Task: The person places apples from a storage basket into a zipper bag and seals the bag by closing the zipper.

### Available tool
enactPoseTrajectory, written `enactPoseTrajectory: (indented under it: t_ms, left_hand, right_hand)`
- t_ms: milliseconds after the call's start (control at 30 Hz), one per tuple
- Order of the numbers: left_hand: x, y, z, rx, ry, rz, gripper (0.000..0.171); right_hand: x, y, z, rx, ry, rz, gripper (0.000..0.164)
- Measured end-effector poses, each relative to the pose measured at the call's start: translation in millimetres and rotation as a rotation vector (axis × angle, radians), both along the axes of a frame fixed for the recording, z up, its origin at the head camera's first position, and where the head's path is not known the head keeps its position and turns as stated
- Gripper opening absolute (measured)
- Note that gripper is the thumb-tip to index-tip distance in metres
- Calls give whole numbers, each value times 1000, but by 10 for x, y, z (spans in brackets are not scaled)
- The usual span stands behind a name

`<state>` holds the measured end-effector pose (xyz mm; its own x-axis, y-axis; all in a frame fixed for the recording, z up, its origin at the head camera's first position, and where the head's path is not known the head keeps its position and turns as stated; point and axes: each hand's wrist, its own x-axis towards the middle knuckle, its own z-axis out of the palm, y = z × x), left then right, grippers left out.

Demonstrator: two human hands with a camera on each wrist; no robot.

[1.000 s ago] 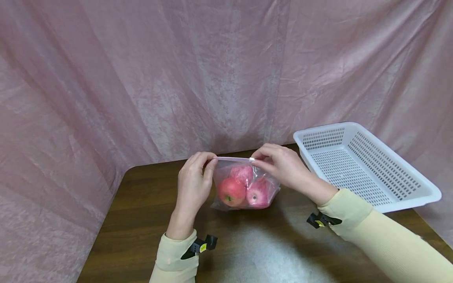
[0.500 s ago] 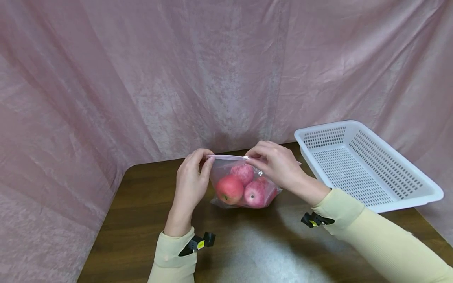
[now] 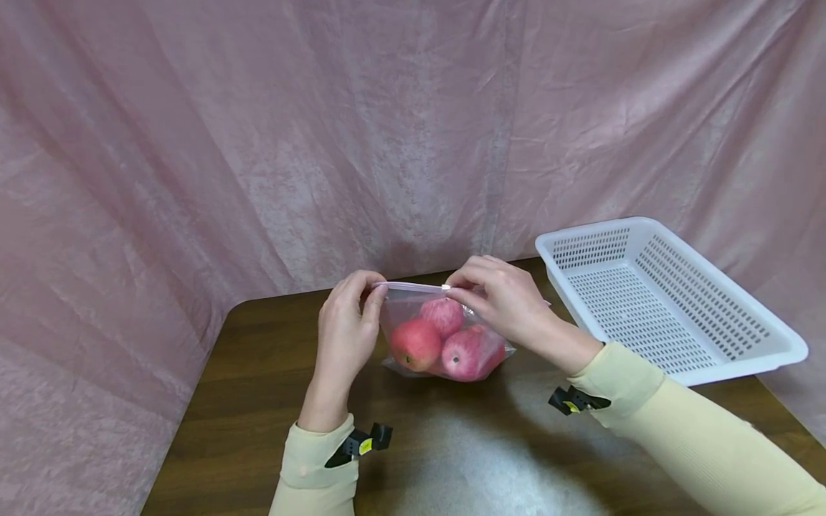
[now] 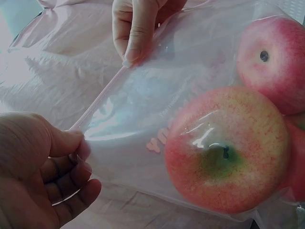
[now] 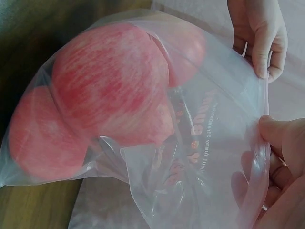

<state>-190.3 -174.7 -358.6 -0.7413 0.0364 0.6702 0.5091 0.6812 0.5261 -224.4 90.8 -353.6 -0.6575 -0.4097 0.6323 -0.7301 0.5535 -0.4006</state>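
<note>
A clear slider zip bag (image 3: 401, 304) with several red apples (image 3: 416, 344) inside stands on the table in the head view. My left hand (image 3: 345, 330) pinches the left end of its pink zip edge between thumb and fingers. Further right, my right hand (image 3: 506, 297) pinches the same edge at a small white slider (image 3: 446, 287). In the left wrist view, one apple (image 4: 226, 148) shows its stem through the plastic. Printed lettering (image 5: 205, 124) runs across the bag in the right wrist view. Part of the bag's right side is hidden behind my right hand.
A white perforated plastic basket (image 3: 586, 301) stands at the right of the dark wooden table (image 3: 258, 401). Behind the table hangs a pink curtain (image 3: 387, 143).
Both hands have shifted slightly left, drawing the bag's top edge with them. A corner of the bag now shows to the right of my right hand. The last half second brings little movement.
</note>
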Motion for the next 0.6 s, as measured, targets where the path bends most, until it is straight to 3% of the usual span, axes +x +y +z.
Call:
enactPoseTrajectory:
  t_ms: [600]
  left_hand:
    - [17, 4, 14, -17, -17, 13, 5]
  right_hand:
    - [25, 149, 13, 31, 11, -20, 10]
